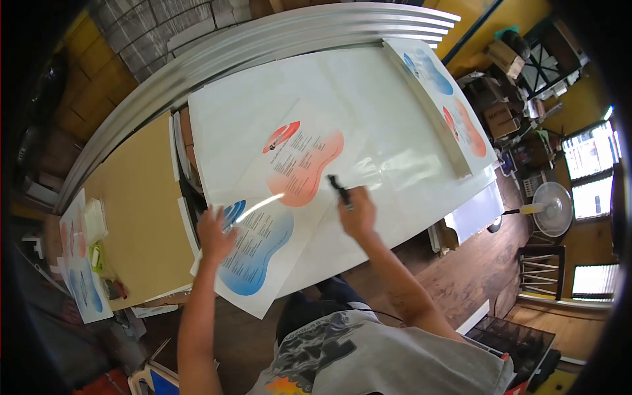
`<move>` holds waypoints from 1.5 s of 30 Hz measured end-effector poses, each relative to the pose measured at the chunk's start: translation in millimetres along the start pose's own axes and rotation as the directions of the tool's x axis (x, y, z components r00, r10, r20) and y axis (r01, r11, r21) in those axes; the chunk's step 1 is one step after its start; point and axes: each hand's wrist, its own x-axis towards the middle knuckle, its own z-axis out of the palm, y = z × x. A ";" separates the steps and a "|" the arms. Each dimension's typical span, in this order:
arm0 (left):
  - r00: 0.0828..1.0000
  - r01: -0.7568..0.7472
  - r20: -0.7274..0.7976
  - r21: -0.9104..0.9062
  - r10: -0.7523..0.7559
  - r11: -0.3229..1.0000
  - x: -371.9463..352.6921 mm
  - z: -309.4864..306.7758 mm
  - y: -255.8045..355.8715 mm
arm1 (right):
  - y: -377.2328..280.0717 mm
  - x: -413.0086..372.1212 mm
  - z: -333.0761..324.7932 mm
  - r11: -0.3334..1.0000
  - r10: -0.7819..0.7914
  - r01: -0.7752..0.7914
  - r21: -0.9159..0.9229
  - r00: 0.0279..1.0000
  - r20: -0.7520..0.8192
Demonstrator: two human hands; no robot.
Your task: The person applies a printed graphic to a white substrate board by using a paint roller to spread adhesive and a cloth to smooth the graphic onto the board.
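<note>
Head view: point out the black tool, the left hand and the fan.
Black tool [339,189]: head view, its body.
Left hand [215,238]: head view, back of hand.
Fan [552,200]: head view, its round guard.

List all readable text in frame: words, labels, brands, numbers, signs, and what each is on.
Nothing reads reliably.
White paper sheet with coral and blue shapes: printed lines, too small.
White printed sheet, far left: any text too small.
White printed sheet, upper right: same.
Grey fabric T-shirt: lettering, blurred.
Brown cardboard box, right: dark print, too small.
</note>
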 end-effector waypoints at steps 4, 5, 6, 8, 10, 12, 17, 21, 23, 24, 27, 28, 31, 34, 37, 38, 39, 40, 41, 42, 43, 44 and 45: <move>0.997 -0.073 0.023 0.062 0.072 0.995 -19.9 65.1 35.8 | -38.4 -34.4 89.9 0.954 -0.301 0.285 0.097 0.906 0.298; 0.993 -0.108 -0.035 0.058 0.110 0.992 -23.1 75.3 40.8 | -50.4 -42.0 108.2 0.967 -0.254 0.241 0.088 0.850 0.461; 0.995 -0.101 -0.022 0.048 0.102 0.994 -27.3 82.1 41.1 | -46.3 -42.2 113.7 0.968 -0.246 0.235 0.083 0.844 0.476; 0.994 -0.107 0.016 0.077 0.106 0.991 -27.3 74.5 45.9 | -52.5 -21.9 114.8 0.982 -0.124 0.186 -0.038 0.782 0.611; 0.992 -0.112 0.065 0.063 0.108 0.992 -32.3 72.6 42.9 | -26.9 15.7 120.9 0.983 -0.155 0.182 0.000 0.832 0.533; 0.992 -0.110 0.074 0.074 0.105 0.991 -24.7 75.8 39.8 | 5.0 76.1 126.7 0.988 -0.076 0.128 -0.091 0.898 0.434; 0.992 -0.065 0.113 0.058 0.058 0.996 -17.7 76.9 37.8 | 60.2 244.8 142.3 0.907 0.136 -0.015 -0.421 0.957 0.257; 0.994 -0.086 0.074 0.032 0.084 0.996 -19.0 78.5 38.7 | 75.9 279.9 152.3 0.908 0.077 -0.034 -0.417 0.993 0.087; 0.992 -0.114 0.053 0.022 0.112 0.993 -18.5 73.5 38.5 | 67.3 236.5 143.9 0.899 0.146 -0.078 -0.431 0.981 0.128; 0.993 -0.112 0.046 0.028 0.110 0.993 -17.9 75.1 38.4 | 49.6 198.1 134.3 0.913 0.230 -0.129 -0.387 0.946 0.230; 0.993 -0.095 0.071 0.020 0.093 0.995 -19.7 73.5 40.4 | 31.0 77.7 110.5 0.935 -0.250 0.328 -0.133 0.878 0.408; 0.991 -0.092 0.096 0.022 0.089 0.996 -19.1 73.2 40.2 | 21.8 68.1 100.4 0.893 -0.386 0.450 -0.016 0.783 0.488; 0.990 -0.108 0.094 0.050 0.103 0.993 -19.1 77.9 36.2 | 55.2 131.4 114.8 0.880 -0.400 0.474 -0.020 0.765 0.504; 0.990 -0.102 0.101 0.074 0.094 0.992 -18.1 81.6 35.4 | 68.9 233.8 150.9 0.887 -0.241 0.399 -0.233 0.829 0.504; 0.993 -0.085 0.091 0.069 0.079 0.994 -13.4 76.8 42.5 | 46.1 270.3 173.1 0.887 -0.131 0.287 -0.361 0.907 0.401; 0.993 -0.090 0.089 0.070 0.083 0.993 -16.4 76.6 43.9 | 39.6 270.1 177.7 0.897 -0.083 0.206 -0.392 0.948 0.307; 0.993 -0.078 0.093 0.057 0.073 0.995 -15.9 78.1 43.0 | 28.8 272.7 180.7 0.902 -0.045 0.125 -0.413 0.979 0.199; 0.994 -0.063 0.091 0.041 0.059 0.997 -14.0 78.9 41.5 | 30.0 256.1 182.0 0.897 -0.036 0.136 -0.421 0.971 0.235; 0.996 -0.060 0.069 0.038 0.057 0.997 -11.9 78.5 40.1 | 11.2 221.9 172.4 0.906 0.086 0.079 -0.415 0.928 0.364; 0.996 -0.056 0.074 0.027 0.054 0.998 -12.8 78.9 39.0 | 19.8 179.8 176.8 0.871 -0.339 0.403 -0.283 0.907 0.249; 0.995 -0.047 0.090 0.011 0.046 0.999 -16.1 80.1 39.4 | -1.4 147.5 163.4 0.827 -0.530 0.560 -0.047 0.805 0.267; 0.996 -0.033 0.088 0.000 0.033 0.999 -16.7 80.5 39.7 | 0.8 100.7 155.1 0.868 -0.443 0.492 0.065 0.709 0.548; 0.995 -0.036 0.089 -0.008 0.037 0.999 -15.7 80.6 38.9 | -17.2 111.5 143.7 0.777 -0.551 0.620 0.109 0.586 0.594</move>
